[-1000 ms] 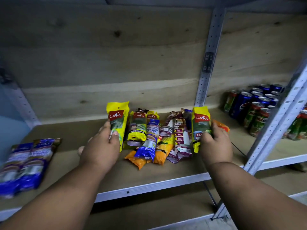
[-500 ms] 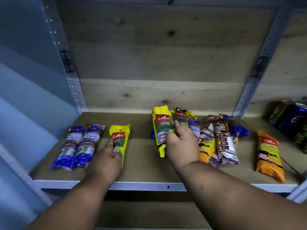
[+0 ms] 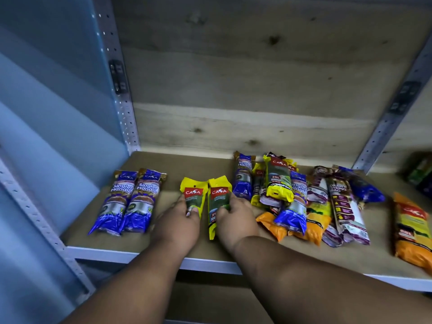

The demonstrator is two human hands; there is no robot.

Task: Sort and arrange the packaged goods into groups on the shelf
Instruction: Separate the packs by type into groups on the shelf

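- Two yellow packs (image 3: pixel 193 195) (image 3: pixel 219 197) side by side on shelf (image 3: pixel 163 251), under left hand (image 3: pixel 178 224) and right hand (image 3: pixel 236 220).
- Two blue packs (image 3: pixel 117 202) (image 3: pixel 141 201) at 9 o'clock.
- Mixed pile (image 3: pixel 304 202) at 3 o'clock.

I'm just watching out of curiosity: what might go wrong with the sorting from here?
1. The heaped pile of mixed packets could slide apart when one is pulled out.
2. The right hand might nudge the two yellow plastic packets out of line.
3. The lone orange packet lies near the shelf's front edge.

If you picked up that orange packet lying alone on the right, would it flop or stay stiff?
The orange packet would probably bend some: its plastic wrapper looks soft and crinkled. It looks plump, so likely not fully limp. The glossy film might slip. Lying flat on the shelf, it seems unlikely to roll.
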